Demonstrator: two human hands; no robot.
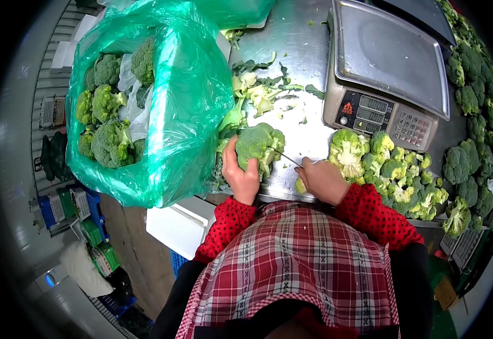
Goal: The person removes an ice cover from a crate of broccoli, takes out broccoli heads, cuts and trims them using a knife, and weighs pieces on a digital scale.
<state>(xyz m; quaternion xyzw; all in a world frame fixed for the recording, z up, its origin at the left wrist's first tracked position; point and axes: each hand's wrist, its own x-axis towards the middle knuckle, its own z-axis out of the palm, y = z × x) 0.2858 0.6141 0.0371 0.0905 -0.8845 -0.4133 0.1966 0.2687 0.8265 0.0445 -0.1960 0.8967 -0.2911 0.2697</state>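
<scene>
My left hand (242, 174) is wrapped round a head of broccoli (253, 142) at the front of the metal table (298, 68). In my right hand (321, 179) is a knife (285, 156), its thin blade meeting the right side of that broccoli. How deep the blade sits in it I cannot tell. Behind the held head lie cut broccoli leaves and stalks (260, 97). To the right of my right hand is a pile of cut broccoli pieces (390, 172).
A green plastic bag (187, 107) lines a box at the left, with several broccoli heads (108, 104) inside. A weighing scale (390, 56) stands back right. Many broccoli heads (472, 152) are heaped along the right edge. A white box (180, 226) is below the table's front left.
</scene>
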